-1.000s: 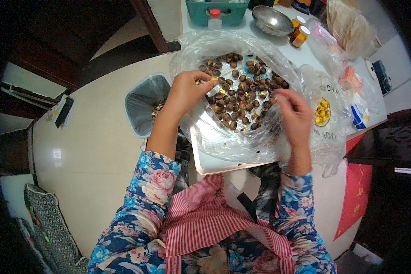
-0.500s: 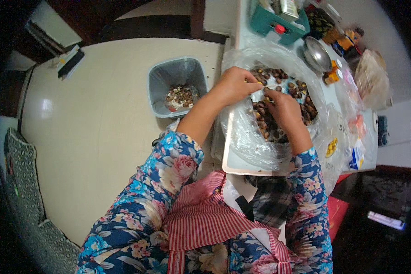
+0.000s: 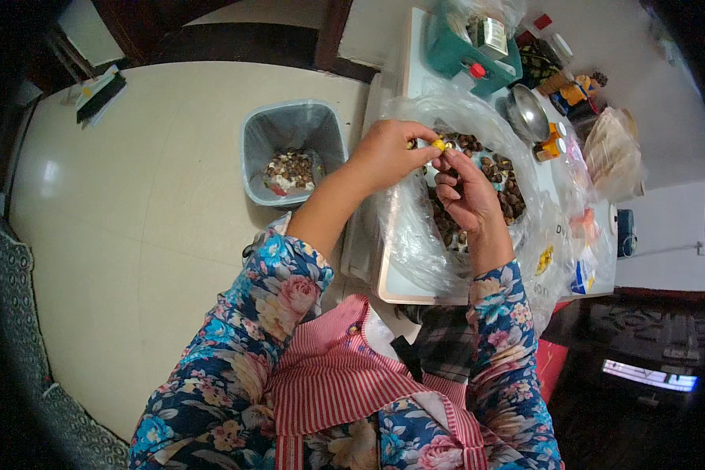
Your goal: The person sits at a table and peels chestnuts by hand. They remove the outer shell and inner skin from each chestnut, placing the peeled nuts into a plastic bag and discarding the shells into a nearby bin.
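You are holding a yellow nut [image 3: 439, 145] over the left part of a clear bag [image 3: 411, 254], which is spreading along the left edge of the table [image 3: 392, 288], near its near-left corner. Your left hand [image 3: 392, 157] is clamping the nut between thumb and fingertips, from its left. Your right hand [image 3: 471, 192] is meeting it from the lower right, fingertips seeming to touch; whether they are gripping too, I cannot tell. So neither hand is lying nearer: the nut is sitting just where the two sets of fingertips are coming together. Its long axis is too covered to read. Brown nuts [image 3: 512, 200] are lying inside the bag. A yellow pile [image 3: 544, 260] is resting right of your right hand, toward the near edge, while a bin [image 3: 251, 133] is standing beyond the left edge, on your left hand's side.
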{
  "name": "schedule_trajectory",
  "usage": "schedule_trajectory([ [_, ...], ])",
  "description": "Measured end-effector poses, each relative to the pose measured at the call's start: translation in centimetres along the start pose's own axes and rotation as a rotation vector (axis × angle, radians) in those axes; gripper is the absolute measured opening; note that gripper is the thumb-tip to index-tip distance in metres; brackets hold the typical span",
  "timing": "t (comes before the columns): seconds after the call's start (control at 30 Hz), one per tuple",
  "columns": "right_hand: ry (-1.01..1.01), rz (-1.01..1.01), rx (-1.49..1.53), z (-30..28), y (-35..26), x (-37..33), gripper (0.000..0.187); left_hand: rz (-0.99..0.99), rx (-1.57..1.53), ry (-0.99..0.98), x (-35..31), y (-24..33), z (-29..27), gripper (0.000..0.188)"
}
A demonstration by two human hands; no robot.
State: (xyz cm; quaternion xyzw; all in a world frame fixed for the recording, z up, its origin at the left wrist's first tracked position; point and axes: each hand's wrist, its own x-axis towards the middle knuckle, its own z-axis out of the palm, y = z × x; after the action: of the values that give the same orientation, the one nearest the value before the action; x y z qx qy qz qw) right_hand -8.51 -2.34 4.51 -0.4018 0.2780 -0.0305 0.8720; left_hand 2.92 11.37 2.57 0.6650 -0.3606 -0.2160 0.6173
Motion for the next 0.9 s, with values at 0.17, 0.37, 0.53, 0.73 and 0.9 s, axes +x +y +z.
schedule_trajectory([
  [0.17, 0.026, 0.022, 0.240, 0.5, 1.0, 0.7, 0.016, 0.157, 0.138, 0.007, -0.5, -0.4, -1.2, 0.027],
  [0.37, -0.028, 0.017, 0.226, 1.9, 2.2, 1.8, 0.016, 0.220, 0.205, 0.035, -1.4, -0.7, -3.0, 0.027],
  [0.53, -0.097, 0.029, 0.304, 4.7, 2.9, 2.6, 0.010, 0.124, -0.093, 0.048, -2.2, 0.2, -5.5, 0.026],
  [0.73, -0.348, 0.087, 0.096, 12.9, 3.3, -3.2, 0.014, -0.143, -0.654, 0.348, -2.8, -1.5, -12.3, 0.025],
  [0.9, -1.246, -0.093, -0.172, 18.2, 5.0, -8.9, 0.027, -0.262, -0.585, 0.623, -3.3, -3.9, -16.1, 0.022],
])
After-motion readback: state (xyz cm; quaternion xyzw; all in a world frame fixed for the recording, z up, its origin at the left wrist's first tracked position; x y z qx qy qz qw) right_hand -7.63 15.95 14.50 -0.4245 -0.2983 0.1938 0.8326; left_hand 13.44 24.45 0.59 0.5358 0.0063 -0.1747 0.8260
